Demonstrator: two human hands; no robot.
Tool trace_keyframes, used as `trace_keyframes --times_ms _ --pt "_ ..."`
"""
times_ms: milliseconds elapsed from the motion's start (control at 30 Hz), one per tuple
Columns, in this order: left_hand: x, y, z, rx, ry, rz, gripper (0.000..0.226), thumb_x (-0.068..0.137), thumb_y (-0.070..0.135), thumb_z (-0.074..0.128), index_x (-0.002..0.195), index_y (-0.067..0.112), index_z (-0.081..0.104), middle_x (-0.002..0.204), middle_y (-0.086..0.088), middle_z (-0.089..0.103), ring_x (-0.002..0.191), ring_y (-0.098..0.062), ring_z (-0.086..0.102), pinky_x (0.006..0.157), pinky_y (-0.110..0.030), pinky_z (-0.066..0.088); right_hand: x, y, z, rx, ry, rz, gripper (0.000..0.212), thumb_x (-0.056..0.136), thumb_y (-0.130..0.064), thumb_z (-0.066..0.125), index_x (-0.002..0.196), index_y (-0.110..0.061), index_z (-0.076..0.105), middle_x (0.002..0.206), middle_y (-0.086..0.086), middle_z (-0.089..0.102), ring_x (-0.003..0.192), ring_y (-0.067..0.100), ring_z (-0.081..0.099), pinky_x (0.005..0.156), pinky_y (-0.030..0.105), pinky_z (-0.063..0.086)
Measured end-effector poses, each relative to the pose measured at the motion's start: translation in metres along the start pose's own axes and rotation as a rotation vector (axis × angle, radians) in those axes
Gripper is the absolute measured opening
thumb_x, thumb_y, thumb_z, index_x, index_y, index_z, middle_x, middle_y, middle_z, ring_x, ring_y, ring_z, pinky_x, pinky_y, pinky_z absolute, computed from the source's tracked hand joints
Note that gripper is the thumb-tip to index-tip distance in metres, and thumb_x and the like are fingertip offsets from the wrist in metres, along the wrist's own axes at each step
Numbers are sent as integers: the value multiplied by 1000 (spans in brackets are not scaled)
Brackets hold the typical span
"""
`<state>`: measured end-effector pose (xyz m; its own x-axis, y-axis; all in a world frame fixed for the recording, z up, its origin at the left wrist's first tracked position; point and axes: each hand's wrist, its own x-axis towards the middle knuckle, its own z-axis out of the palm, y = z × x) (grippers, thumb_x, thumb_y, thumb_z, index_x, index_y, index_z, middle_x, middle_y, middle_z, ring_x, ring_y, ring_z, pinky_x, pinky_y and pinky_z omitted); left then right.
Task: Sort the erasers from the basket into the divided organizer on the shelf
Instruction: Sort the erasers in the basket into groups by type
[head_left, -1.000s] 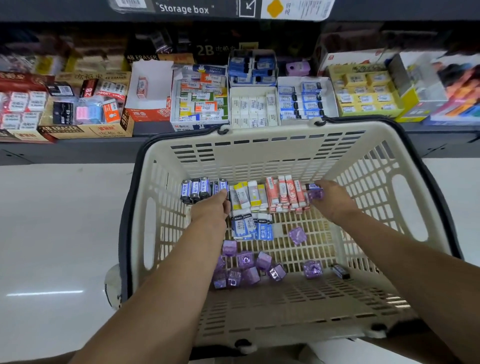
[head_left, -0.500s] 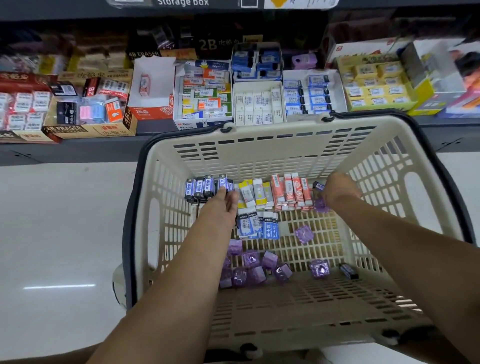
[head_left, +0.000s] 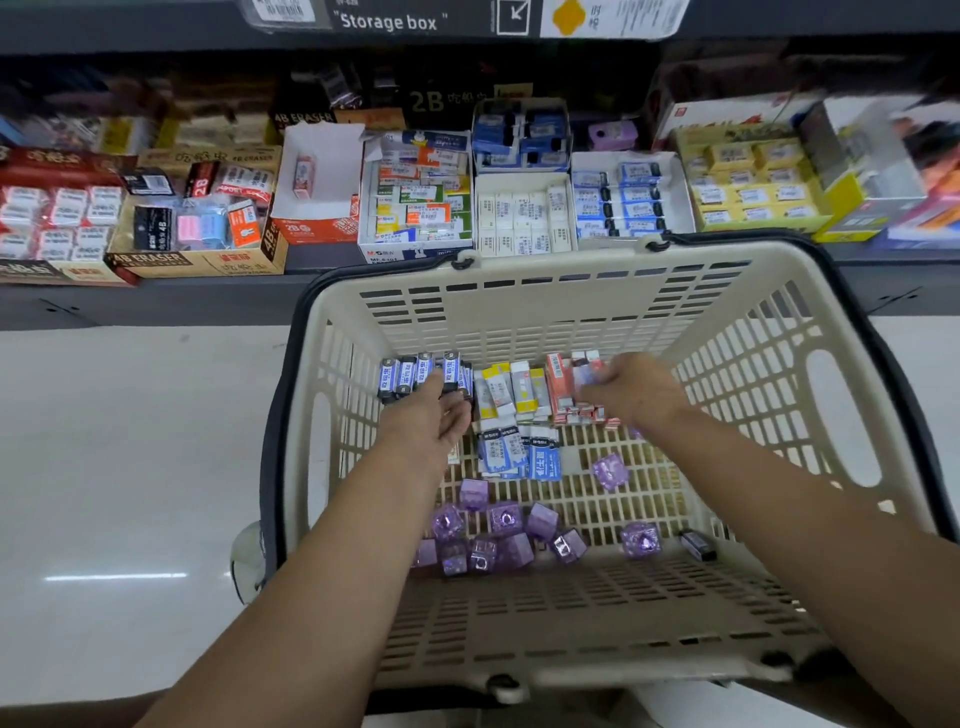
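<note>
A cream plastic basket (head_left: 524, 267) sits below the shelf and holds several erasers. Blue-and-black sleeved erasers (head_left: 402, 375) stand in a row at its far side. Yellow-and-white erasers (head_left: 511, 389) and red-sleeved erasers (head_left: 560, 387) stand to their right. My left hand (head_left: 431, 413) reaches onto the blue-and-black row, fingers over it and thumb curled at its right end. My right hand (head_left: 636, 389) is curled over the red erasers, its fingertips blurred. On the shelf the white divided organizer (head_left: 571, 171) holds white and blue erasers.
Blue-and-white erasers (head_left: 519, 452) lie mid-basket. Purple cube erasers (head_left: 498, 525) cluster nearer me, and a small black eraser (head_left: 698, 545) lies at the right. Cardboard eraser boxes (head_left: 197, 260) and a yellow box (head_left: 753, 192) flank the organizer. White floor spreads left of the basket.
My right hand moved left from the purple eraser at the row's end onto the red erasers. My left hand slid further onto the blue-and-black row.
</note>
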<state>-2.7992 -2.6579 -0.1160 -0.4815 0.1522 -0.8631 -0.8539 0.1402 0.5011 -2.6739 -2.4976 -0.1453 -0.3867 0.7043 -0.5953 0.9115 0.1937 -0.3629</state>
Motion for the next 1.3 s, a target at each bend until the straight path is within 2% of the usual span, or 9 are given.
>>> trace_keyframes --times_ms 167,267,333,500,633,900,1000,1133,1300 --pt "-44 33 -16 647 41 924 4 93 24 60 93 20 61 91 5 66 84 -8 61 77 -18 49 -25 -63 46 523 -262 -73 16 83 -17 73 79 -5 63 65 9 64 52 14 60 56 26 56" --pt "-49 55 -42 811 345 1287 15 92 26 60 105 19 63 104 0 62 99 -16 53 84 -23 38 -20 -91 71 559 -217 -69 23 82 -20 73 67 -7 61 68 15 67 57 22 66 67 38 59" --pt "-37 64 -62 971 500 1216 32 92 32 58 120 17 60 119 -9 56 113 -28 47 93 -32 33 -16 -102 81 566 -165 -51 31 82 -22 72 58 -9 58 77 22 71 71 32 71 76 47 58" --pt "-18 63 -85 995 182 755 46 96 48 44 134 21 46 120 -3 60 112 -27 55 85 -34 40 -8 -105 88 578 -57 -79 34 81 -19 72 56 -15 50 84 24 71 79 36 69 79 51 55" --pt "-20 64 -81 982 202 792 42 97 47 43 124 15 50 109 -4 61 100 -24 55 80 -29 36 4 -98 91 533 -59 -70 34 78 -12 72 57 -15 45 79 25 66 75 32 66 79 57 54" --pt "-19 64 -83 928 199 781 42 96 48 44 116 13 54 98 0 59 92 -22 54 77 -29 37 -9 -86 57 463 -199 -250 18 90 -11 60 72 -10 65 77 10 64 75 23 63 85 43 56" --pt "-19 64 -82 936 195 785 45 96 49 43 117 11 55 100 -2 60 92 -23 56 77 -31 40 -28 -51 36 174 -437 -356 18 92 -19 60 105 -8 67 96 0 62 87 15 62 86 30 53" --pt "-16 63 -85 910 177 781 47 94 54 44 115 13 56 104 -5 63 97 -27 59 88 -43 49 -37 4 30 -440 -687 -290 25 92 -27 60 107 -9 67 109 1 67 94 15 62 89 28 50" --pt "-18 63 -85 897 175 772 48 94 56 43 115 15 56 106 -6 63 99 -27 60 90 -47 49 4 50 0 -811 -128 -59 42 91 -30 56 126 -8 48 125 10 54 110 26 58 83 34 48"
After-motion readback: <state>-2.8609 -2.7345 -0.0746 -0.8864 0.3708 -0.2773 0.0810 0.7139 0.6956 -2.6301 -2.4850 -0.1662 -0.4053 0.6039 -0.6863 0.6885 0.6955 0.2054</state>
